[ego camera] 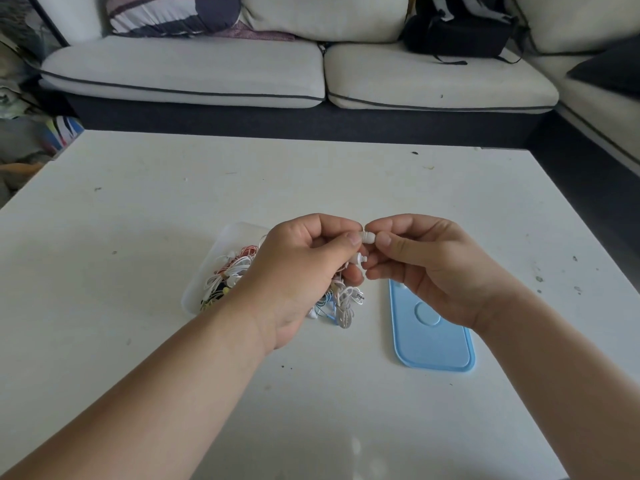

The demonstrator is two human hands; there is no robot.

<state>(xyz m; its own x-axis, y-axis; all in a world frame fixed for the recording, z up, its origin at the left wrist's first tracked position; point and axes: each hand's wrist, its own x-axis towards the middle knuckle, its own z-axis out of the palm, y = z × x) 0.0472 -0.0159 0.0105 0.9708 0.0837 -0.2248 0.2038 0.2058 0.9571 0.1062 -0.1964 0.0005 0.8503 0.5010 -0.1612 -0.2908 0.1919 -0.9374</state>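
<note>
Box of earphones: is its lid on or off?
Off: the blue lid lies flat on the table beside the box, apart from it; tangled earphones show uncovered.

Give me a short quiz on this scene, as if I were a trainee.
1. True or false: the blue lid is closed onto the clear box of tangled cables.
2. Which one pinches the white earbud? A) the left hand alone, B) the right hand alone, C) both.
3. Fill in: the black backpack sits on the ____.

Key:
1. False: the lid lies flat on the table.
2. C.
3. Sofa.
</note>
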